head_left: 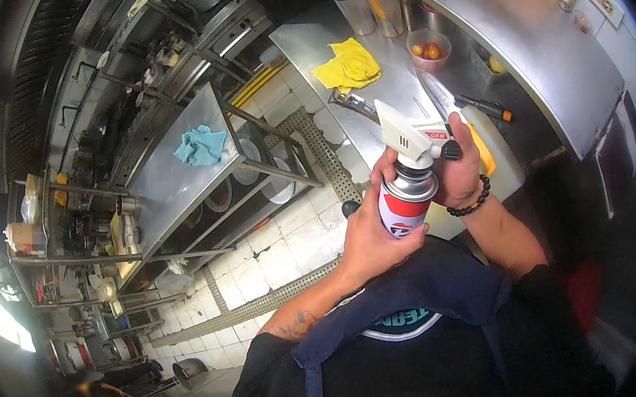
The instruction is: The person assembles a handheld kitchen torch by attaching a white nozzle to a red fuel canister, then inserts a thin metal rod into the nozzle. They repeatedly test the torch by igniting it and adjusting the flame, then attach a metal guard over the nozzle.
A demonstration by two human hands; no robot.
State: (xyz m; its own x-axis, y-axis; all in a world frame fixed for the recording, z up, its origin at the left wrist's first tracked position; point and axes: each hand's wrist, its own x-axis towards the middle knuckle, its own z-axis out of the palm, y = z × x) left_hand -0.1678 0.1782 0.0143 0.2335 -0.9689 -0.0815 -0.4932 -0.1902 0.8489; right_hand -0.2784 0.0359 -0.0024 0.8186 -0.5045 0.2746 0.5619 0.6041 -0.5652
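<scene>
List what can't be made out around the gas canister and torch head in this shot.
Head view only:
- Gas canister: its far side and base are covered by the left hand.
- Torch head: its rear and trigger side sit behind the right hand; whether the knob is turned cannot be told.
- Nozzle opening: faces away from the camera; no flame can be judged.
- Contents of the plastic tub: small round items, too small to identify.

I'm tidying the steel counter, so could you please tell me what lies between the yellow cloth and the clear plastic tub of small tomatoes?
In the head view, only bare steel counter separates the crumpled yellow cloth from the clear plastic tub of small tomatoes.
</scene>
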